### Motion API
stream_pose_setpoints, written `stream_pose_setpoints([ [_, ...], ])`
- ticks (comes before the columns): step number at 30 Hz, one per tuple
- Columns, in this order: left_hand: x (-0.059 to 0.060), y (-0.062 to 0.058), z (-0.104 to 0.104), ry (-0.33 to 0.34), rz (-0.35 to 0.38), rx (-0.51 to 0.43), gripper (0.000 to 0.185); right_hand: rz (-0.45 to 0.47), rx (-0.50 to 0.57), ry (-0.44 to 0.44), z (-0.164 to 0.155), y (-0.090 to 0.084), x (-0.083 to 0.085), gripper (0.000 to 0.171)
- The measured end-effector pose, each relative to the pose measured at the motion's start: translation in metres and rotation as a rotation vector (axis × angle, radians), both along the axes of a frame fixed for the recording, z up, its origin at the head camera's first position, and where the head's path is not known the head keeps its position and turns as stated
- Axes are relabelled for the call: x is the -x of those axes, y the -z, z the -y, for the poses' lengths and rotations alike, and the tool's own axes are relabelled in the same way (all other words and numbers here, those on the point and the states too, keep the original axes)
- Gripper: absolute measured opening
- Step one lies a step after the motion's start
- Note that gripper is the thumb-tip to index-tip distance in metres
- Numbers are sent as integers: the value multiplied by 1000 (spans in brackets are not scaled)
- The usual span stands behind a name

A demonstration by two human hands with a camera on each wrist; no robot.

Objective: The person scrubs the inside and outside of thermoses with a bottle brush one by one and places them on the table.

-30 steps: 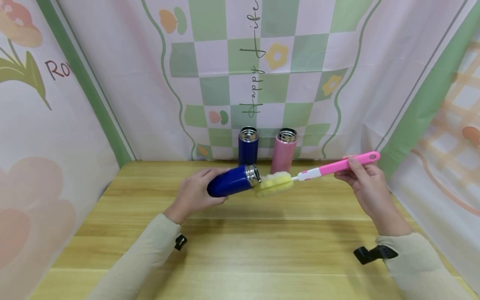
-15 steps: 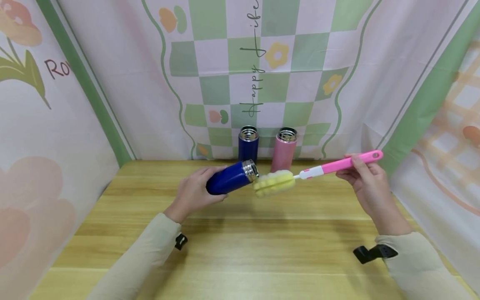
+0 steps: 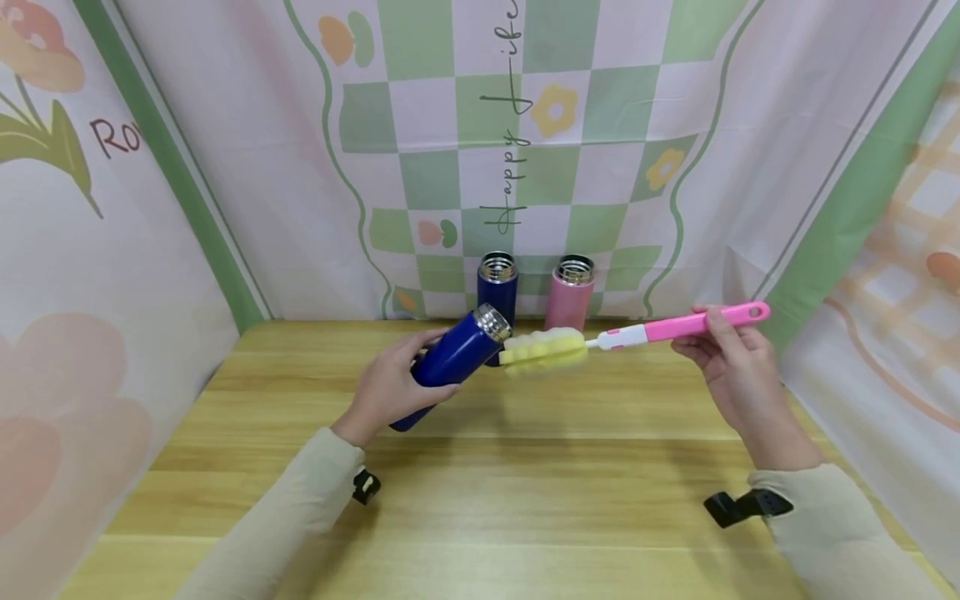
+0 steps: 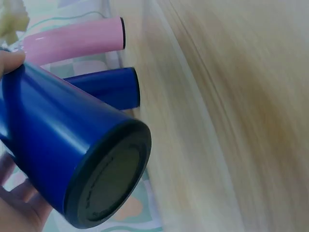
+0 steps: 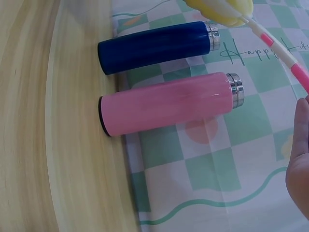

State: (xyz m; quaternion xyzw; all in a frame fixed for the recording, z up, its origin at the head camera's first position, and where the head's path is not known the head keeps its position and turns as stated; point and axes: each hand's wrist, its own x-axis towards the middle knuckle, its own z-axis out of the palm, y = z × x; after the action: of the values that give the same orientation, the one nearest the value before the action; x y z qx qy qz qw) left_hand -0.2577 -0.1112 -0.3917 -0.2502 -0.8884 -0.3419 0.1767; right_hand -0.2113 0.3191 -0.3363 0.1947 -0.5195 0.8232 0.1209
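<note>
My left hand [image 3: 390, 379] grips a blue vacuum flask [image 3: 459, 348] round its body, tilted with its open steel mouth up and to the right. The flask's dark base [image 4: 113, 176] faces the left wrist camera. With my right hand [image 3: 738, 375] I hold a bottle brush [image 3: 686, 327] by its pink handle, thumb along the top. Its yellow and white sponge head [image 3: 547, 348] points left, just outside the flask's mouth. In the right wrist view the sponge [image 5: 224, 10] shows at the top edge, and only part of my hand is visible.
Behind the hands a dark blue flask [image 5: 154, 47] and a pink flask [image 5: 169, 104] stand upright and lidless at the back of the wooden table [image 3: 480, 500]. A checkered cloth [image 3: 555, 175] hangs right behind them, with printed cloth on both sides.
The left hand has turned the blue flask more upright, raising its mouth and lowering its base. The sponge head has risen slightly; the right hand has shifted only a little.
</note>
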Motion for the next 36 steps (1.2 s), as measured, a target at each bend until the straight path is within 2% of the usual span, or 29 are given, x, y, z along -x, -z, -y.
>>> stream_pose_setpoints([
  [6, -3, 1, -4, 15, 207, -189, 75, -19, 37, -15, 3, 1, 0, 22],
  [11, -6, 1, -8, -19, 386, -303, 77, -41, 57, -37, 6, 2, 1, 21],
  [14, -7, 0, -11, -45, 448, -340, 78, -55, 56, -43, 8, 2, 0, 21],
  [20, -8, -1, -12, -69, 478, -365, 75, -64, 42, -19, 12, 0, -1, 20],
  [29, -10, 3, -13, -24, 498, -429, 77, -98, 57, -67, 16, 1, 2, 20],
  [36, -11, 3, -14, -33, 495, -439, 73, -118, 81, -61, 18, 1, 3, 19],
])
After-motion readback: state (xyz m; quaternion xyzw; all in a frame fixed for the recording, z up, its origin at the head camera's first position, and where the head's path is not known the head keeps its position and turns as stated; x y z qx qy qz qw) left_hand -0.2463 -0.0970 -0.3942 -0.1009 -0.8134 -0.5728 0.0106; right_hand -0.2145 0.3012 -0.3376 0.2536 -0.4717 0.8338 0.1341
